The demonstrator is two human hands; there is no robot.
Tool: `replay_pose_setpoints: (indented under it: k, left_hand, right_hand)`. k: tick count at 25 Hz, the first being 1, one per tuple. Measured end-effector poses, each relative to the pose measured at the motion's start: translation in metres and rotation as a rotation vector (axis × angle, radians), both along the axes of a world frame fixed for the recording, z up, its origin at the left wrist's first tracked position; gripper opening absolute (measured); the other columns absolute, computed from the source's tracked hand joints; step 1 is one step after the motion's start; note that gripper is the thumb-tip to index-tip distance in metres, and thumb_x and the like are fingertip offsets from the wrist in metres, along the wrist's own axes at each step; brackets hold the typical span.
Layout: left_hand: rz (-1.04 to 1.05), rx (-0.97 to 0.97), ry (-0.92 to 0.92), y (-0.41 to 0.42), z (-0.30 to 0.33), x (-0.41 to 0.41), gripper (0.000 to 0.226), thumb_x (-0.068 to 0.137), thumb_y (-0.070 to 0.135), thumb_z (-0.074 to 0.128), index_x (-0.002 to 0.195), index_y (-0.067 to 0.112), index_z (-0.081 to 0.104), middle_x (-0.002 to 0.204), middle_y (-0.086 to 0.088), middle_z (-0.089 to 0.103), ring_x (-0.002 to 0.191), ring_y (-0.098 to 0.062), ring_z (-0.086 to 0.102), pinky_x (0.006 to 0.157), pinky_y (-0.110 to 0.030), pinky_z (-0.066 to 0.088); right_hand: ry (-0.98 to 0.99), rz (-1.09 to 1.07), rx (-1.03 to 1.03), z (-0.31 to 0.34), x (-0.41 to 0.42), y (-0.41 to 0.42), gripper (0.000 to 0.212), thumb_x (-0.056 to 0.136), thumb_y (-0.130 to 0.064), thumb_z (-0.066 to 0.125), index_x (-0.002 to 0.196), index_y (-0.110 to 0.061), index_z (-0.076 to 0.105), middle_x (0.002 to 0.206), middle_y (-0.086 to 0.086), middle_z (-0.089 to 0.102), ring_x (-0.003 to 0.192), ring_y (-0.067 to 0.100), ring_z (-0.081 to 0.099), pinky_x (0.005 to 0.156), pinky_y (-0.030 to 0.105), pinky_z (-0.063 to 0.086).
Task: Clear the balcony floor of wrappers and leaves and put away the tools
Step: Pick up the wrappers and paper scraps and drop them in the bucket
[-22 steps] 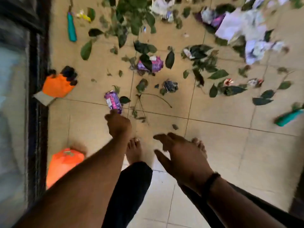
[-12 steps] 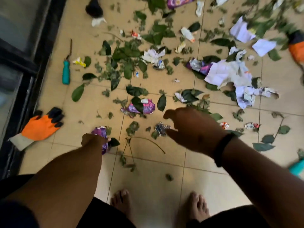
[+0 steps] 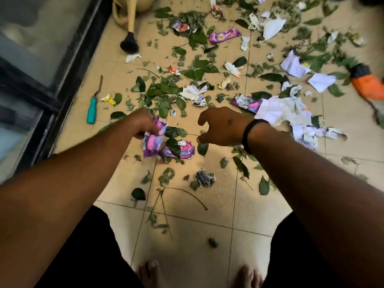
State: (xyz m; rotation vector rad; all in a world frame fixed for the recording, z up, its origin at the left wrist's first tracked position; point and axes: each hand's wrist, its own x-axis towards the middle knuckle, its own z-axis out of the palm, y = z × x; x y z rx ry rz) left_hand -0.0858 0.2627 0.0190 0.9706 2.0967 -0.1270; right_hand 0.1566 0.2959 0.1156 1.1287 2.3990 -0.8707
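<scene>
Two hands hover over the glossy tiled floor (image 3: 187, 235): the left hand (image 3: 143, 123) grips a crinkled purple wrapper (image 3: 154, 138), the right hand (image 3: 223, 127) hangs loosely curled, holding nothing

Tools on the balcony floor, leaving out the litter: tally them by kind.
Teal-handled tool: 1
Orange glove: 1
Beige watering can, partly out of frame: 1
Total: 3

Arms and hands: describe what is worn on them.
Both forearms are bare, with no sleeves or gloves in view. The right hand has a narrow black band round the wrist. The left hand wears nothing that shows; no rings can be made out on the fingers.
</scene>
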Motion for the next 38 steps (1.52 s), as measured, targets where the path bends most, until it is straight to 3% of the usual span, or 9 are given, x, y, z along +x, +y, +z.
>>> replay_pose_setpoints:
  k: [4, 7, 10, 19, 23, 27, 30, 34, 38]
  left_hand:
    - [0.234, 0.489, -0.295, 0.002, 0.066, 0.030, 0.033, 0.075, 0.021, 0.088, 0.099, 0.007, 0.070, 0.090, -0.009, 0.072, 0.076, -0.021, 0.069, 0.063, -0.035, 0.060]
    - [0.434, 0.706, -0.512, -0.005, 0.080, 0.063, 0.032, 0.073, 0.025, 0.090, 0.094, 0.011, 0.071, 0.087, -0.005, 0.073, 0.067, -0.014, 0.065, 0.052, -0.024, 0.053]
    - [0.579, 0.684, -0.673, 0.004, 0.072, 0.080, 0.063, 0.073, 0.031, 0.089, 0.123, 0.003, 0.061, 0.108, -0.011, 0.072, 0.080, -0.018, 0.066, 0.053, -0.023, 0.052]
    - [0.633, 0.510, -0.682, 0.002, 0.036, 0.100, 0.038, 0.095, 0.045, 0.064, 0.102, 0.009, 0.070, 0.084, -0.005, 0.073, 0.062, -0.015, 0.067, 0.055, -0.027, 0.055]
    - [-0.116, 0.482, -0.144, -0.021, -0.009, 0.095, 0.016, 0.096, 0.025, 0.063, 0.089, 0.014, 0.073, 0.091, -0.004, 0.075, 0.080, -0.022, 0.069, 0.076, -0.034, 0.056]
    - [-0.690, 0.177, -0.185, -0.050, -0.041, 0.133, 0.010, 0.092, 0.021, 0.067, 0.093, 0.018, 0.076, 0.102, -0.001, 0.073, 0.091, -0.017, 0.066, 0.081, -0.034, 0.055]
    - [-1.084, 0.020, -0.045, -0.061, -0.059, 0.155, 0.029, 0.096, 0.031, 0.059, 0.116, 0.015, 0.072, 0.136, -0.008, 0.057, 0.117, -0.027, 0.054, 0.095, -0.048, 0.050]
    - [-1.304, -0.165, 0.099, -0.069, -0.069, 0.161, 0.040, 0.102, 0.026, 0.048, 0.141, 0.021, 0.054, 0.165, -0.006, 0.016, 0.145, -0.036, 0.021, 0.111, -0.054, 0.033]
    - [-1.353, -0.254, 0.170, -0.073, -0.083, 0.163, 0.046, 0.098, 0.019, 0.049, 0.144, 0.018, 0.049, 0.163, -0.011, 0.018, 0.141, -0.037, 0.023, 0.110, -0.058, 0.031]
  right_hand:
    - [0.149, -0.281, -0.179, 0.000, 0.003, 0.015, 0.074, 0.090, -0.053, 0.067, 0.144, -0.008, 0.043, 0.126, 0.012, 0.061, 0.106, 0.028, 0.065, 0.090, 0.041, 0.057]
    - [0.386, -0.520, -0.375, 0.007, 0.004, 0.021, 0.052, 0.088, -0.038, 0.075, 0.125, -0.007, 0.059, 0.104, 0.009, 0.072, 0.081, 0.021, 0.071, 0.076, 0.041, 0.061]
    - [0.535, -0.615, -0.427, 0.010, 0.008, 0.020, 0.027, 0.088, -0.015, 0.076, 0.111, -0.003, 0.068, 0.096, 0.018, 0.075, 0.072, 0.022, 0.071, 0.069, 0.038, 0.062]
    - [0.246, -0.525, -0.258, 0.011, 0.027, 0.026, 0.016, 0.091, -0.003, 0.068, 0.106, 0.003, 0.069, 0.071, 0.015, 0.068, 0.042, 0.014, 0.056, 0.044, 0.025, 0.050]
    - [0.022, -0.413, 0.019, 0.007, 0.036, 0.035, 0.026, 0.084, -0.006, 0.075, 0.106, 0.004, 0.068, 0.076, 0.016, 0.065, 0.049, 0.020, 0.053, 0.048, 0.029, 0.047]
    - [0.009, -0.351, 0.052, 0.007, 0.030, 0.035, 0.042, 0.079, -0.016, 0.083, 0.114, -0.002, 0.065, 0.075, 0.009, 0.059, 0.053, 0.017, 0.048, 0.044, 0.026, 0.040]
    - [0.001, -0.333, 0.059, 0.001, 0.033, 0.037, 0.037, 0.083, -0.012, 0.078, 0.116, -0.001, 0.066, 0.082, 0.013, 0.062, 0.053, 0.017, 0.050, 0.045, 0.026, 0.043]
    - [-0.008, -0.318, 0.044, 0.000, 0.039, 0.038, 0.032, 0.089, -0.010, 0.072, 0.118, 0.001, 0.065, 0.083, 0.013, 0.063, 0.053, 0.017, 0.053, 0.046, 0.027, 0.044]
    - [-0.014, -0.288, 0.020, 0.000, 0.038, 0.034, 0.030, 0.090, -0.010, 0.071, 0.117, 0.000, 0.066, 0.089, 0.014, 0.066, 0.055, 0.018, 0.054, 0.045, 0.026, 0.044]
